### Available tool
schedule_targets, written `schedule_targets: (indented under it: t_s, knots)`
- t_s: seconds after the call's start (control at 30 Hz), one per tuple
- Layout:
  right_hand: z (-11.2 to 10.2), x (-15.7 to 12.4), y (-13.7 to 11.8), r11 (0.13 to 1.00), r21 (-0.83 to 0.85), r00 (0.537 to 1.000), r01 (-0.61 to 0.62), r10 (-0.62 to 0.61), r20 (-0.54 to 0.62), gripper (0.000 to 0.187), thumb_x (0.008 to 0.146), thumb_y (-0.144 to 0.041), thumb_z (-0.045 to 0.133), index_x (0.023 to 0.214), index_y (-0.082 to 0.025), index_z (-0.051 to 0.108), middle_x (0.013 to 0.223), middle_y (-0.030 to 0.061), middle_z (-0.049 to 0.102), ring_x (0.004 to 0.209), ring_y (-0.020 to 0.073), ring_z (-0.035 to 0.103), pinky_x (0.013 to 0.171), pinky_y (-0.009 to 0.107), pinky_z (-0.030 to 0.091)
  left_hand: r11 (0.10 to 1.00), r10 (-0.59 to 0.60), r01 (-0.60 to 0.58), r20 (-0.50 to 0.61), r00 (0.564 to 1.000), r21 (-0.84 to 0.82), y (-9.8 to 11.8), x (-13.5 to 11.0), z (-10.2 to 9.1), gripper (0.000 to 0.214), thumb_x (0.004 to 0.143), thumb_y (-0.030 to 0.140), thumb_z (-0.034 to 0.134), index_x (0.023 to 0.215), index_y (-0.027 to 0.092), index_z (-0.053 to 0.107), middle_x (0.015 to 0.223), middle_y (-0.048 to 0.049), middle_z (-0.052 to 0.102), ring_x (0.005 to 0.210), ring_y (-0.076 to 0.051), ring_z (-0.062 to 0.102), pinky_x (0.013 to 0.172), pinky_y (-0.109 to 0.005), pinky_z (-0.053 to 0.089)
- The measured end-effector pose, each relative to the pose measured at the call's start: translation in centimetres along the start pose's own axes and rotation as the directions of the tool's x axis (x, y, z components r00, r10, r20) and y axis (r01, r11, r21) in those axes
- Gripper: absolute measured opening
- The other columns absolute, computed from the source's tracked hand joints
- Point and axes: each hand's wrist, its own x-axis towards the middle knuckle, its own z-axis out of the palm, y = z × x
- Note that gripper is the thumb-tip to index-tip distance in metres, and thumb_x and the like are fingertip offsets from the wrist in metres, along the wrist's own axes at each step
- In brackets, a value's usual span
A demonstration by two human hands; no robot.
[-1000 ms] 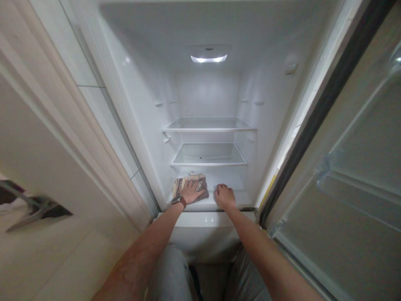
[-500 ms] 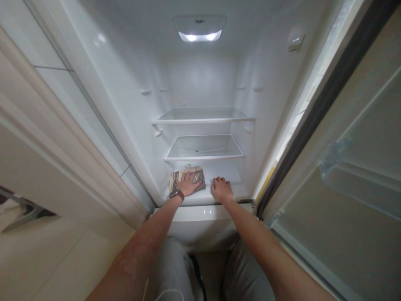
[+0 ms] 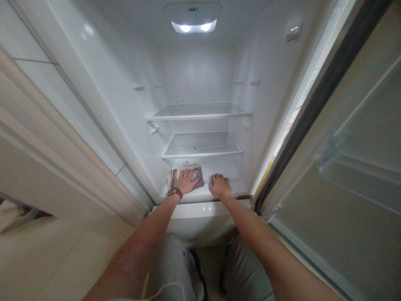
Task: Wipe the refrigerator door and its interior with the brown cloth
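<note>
My left hand [image 3: 186, 182] lies flat with spread fingers on a folded brown-and-cream patterned cloth [image 3: 197, 172], pressing it against the fridge floor [image 3: 206, 193] at the left. A watch with a brown band [image 3: 178, 192] sits on that wrist. To the right of the cloth and apart from it, my right hand [image 3: 220, 186] rests on the same floor with its fingers curled in. Nothing shows in the right hand, and its palm is hidden.
Two glass shelves, an upper one [image 3: 200, 110] and a lower one [image 3: 203, 144], sit above my hands. The fridge door [image 3: 351, 234] stands open at the right, with a clear door bin [image 3: 360, 179]. A lit lamp [image 3: 194, 27] is overhead. A white drawer front [image 3: 203, 211] lies below.
The view has shifted slightly. My left hand stays flat on the cloth, whose right part now looks a little less spread toward the front. My right hand remains curled in about the same place.
</note>
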Motion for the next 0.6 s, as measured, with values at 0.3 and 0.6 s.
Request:
schedule_targets:
  t_s: [0.3,0.6]
  knots:
    - [0.05,0.02,-0.01,1.0,0.005,1.0,-0.011,0.011,0.006,0.037,0.103,-0.03,0.036,0.127,-0.02,0.062,0.137,0.0159,0.061,0.128,0.0298,0.05,0.104,0.047,0.04,1.0,-0.003,0.003,-0.019,1.0,-0.004,-0.06,0.19,0.3,0.09,0.095,0.082,0.022,0.171,0.033,0.023,0.178,-0.0007,0.011,0.164,-0.037,0.008,0.125,-0.074,0.012]
    - [-0.01,-0.01,0.0,0.999,0.026,0.999,-0.036,0.036,0.004,0.057,0.101,-0.03,0.04,0.158,-0.024,0.038,0.143,0.0149,0.059,0.13,0.0292,0.051,0.106,0.046,0.039,1.0,0.006,-0.006,-0.033,0.999,-0.01,-0.16,0.22,0.45,0.09,0.095,0.083,0.021,0.17,0.033,0.024,0.178,-0.0006,0.013,0.164,-0.037,0.009,0.125,-0.075,0.013]
